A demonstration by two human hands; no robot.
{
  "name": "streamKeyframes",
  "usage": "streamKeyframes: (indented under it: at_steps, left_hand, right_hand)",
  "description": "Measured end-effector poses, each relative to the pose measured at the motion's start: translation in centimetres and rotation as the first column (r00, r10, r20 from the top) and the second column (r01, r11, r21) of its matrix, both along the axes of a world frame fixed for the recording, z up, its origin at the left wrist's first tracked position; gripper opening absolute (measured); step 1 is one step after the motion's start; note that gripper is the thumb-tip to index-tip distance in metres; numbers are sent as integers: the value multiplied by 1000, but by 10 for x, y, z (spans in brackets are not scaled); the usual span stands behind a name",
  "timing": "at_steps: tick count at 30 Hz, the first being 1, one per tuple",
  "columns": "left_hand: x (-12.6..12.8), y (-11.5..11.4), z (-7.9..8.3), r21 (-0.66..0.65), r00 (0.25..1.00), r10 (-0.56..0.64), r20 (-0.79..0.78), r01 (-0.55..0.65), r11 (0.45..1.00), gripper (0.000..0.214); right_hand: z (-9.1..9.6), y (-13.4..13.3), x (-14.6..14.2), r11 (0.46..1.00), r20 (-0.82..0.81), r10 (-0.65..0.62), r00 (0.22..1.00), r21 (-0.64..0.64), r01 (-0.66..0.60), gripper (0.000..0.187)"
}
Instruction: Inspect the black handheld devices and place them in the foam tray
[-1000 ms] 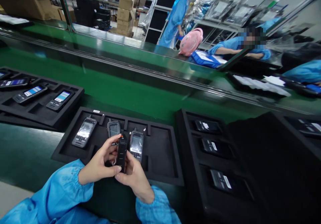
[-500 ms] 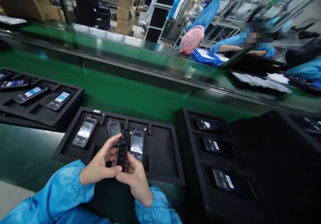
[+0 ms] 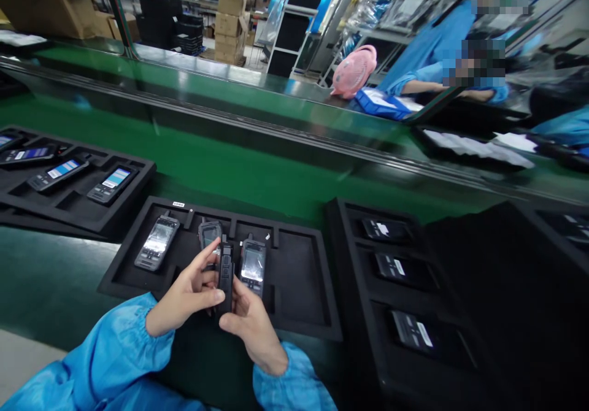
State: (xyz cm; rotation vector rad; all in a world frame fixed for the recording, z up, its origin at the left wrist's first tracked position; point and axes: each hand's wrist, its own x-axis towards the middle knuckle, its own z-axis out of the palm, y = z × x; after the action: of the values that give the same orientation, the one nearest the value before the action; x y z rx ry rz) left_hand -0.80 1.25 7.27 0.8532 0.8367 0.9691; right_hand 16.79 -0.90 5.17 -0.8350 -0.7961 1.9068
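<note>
Edge-on between my hands stands a black handheld radio [image 3: 226, 273], its narrow side with several buttons facing me. My left hand [image 3: 191, 291] grips it from the left, thumb on the side and index finger near the top. From the right, my right hand [image 3: 252, 325] closes on its lower part. Beneath them lies a black foam tray [image 3: 301, 276]. It holds a radio with a lit-looking screen [image 3: 156, 242] at the left, one partly hidden behind my left fingers [image 3: 210, 233], and another radio [image 3: 253, 264] right of my hands.
At the left, another foam tray [image 3: 124, 199] carries several radios with lit screens. A deep black tray [image 3: 368, 331] on the right holds labelled devices [image 3: 411, 331]. Behind runs a green conveyor [image 3: 257, 165] with a metal rail. A pink fan [image 3: 353, 72] and a co-worker's blue sleeve [image 3: 423, 73] are beyond.
The radio has been turned slightly, so its side buttons now show. My left thumb has moved up along it. Across the line, the co-worker has shifted to the right.
</note>
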Motion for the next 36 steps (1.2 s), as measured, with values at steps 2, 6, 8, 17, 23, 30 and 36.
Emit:
streamKeyframes:
  at_steps: [2, 6, 8, 17, 23, 30, 36]
  left_hand:
    - [-3, 1, 0, -24, 1000, -7, -25, 6, 1000, 97]
    - [-6, 1, 0, -41, 999, -42, -28, 41, 998, 91]
    - [-6, 1, 0, -32, 999, -34, -28, 33, 999, 89]
    - [6, -9, -3, 36, 991, 120, -63, -118, 992, 85]
    - [13, -11, 2, 2, 982, 179, -62, -179, 984, 92]
    - [15, -15, 7, -30, 980, 172, -105, -176, 984, 93]
    - [13, -14, -12, 45, 977, 192, -95, -189, 981, 96]
  right_hand:
    - [-5, 0, 0, 1000, -23, 20, 1000, -3, -20, 101]
    - [-13, -1, 0, 999, -20, 30, 999, -19, -31, 102]
    - [-10, -1, 1, 999, -27, 37, 999, -31, -38, 101]
    - [20, 2, 2, 996, -115, 75, 991, -50, -81, 72]
    - [27, 1, 2, 990, -155, 123, 980, -44, -131, 61]
    - [21, -5, -2, 994, -91, 97, 991, -43, -102, 57]
    - [10, -8, -3, 999, -45, 14, 999, -41, -16, 61]
